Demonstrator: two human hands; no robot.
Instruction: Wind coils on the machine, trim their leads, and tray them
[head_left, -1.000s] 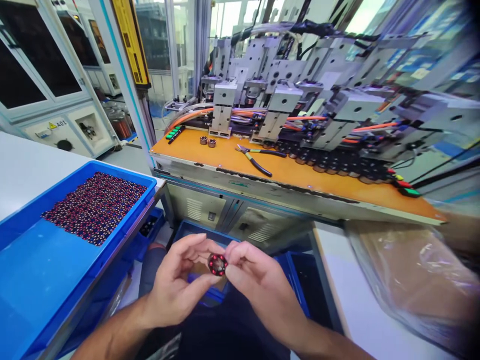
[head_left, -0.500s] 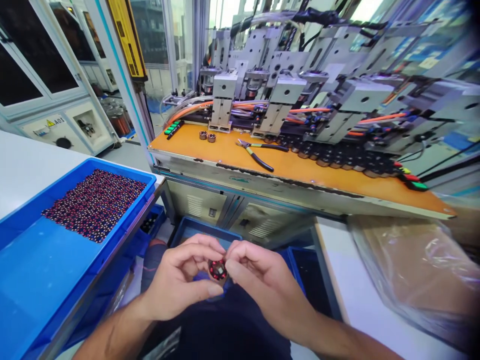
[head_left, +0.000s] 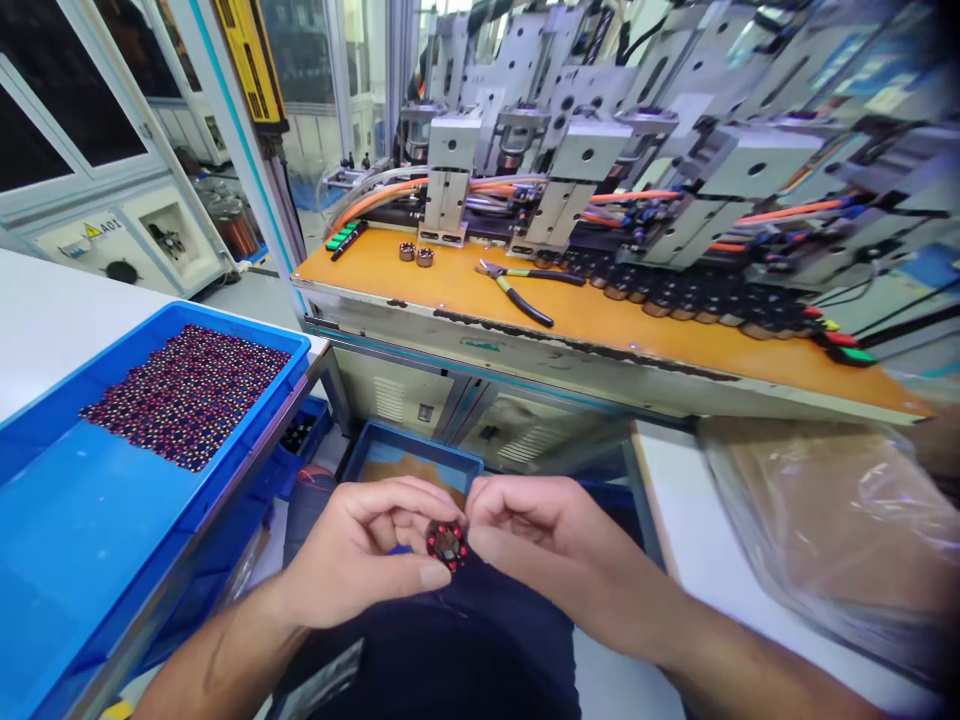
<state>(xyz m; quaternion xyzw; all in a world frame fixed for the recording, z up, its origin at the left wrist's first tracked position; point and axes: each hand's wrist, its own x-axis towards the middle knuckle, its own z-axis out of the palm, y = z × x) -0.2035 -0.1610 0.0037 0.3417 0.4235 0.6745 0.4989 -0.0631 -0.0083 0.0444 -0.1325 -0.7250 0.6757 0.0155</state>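
Both hands meet low in the middle of the view, over my lap. My left hand (head_left: 367, 555) pinches a small round black part with red windings (head_left: 447, 544) between thumb and fingers. My right hand (head_left: 532, 530) is curled against the same part from the right, its fingertips touching its edge. A thin red wire trails down from the part. To the left, a blue tray (head_left: 90, 510) holds several more of these round parts (head_left: 187, 392) laid in a flat patch.
An orange workbench (head_left: 585, 330) ahead carries pliers (head_left: 521, 295), two small round parts (head_left: 416, 254), green buttons (head_left: 343, 240) and a row of metal machine heads (head_left: 570, 170). A clear plastic bag (head_left: 832, 520) lies on the white table at right. A blue bin (head_left: 409, 460) sits below.
Both hands have shifted slightly, and the fingers have closed in more tightly around the round part. The view has tilted down a little.
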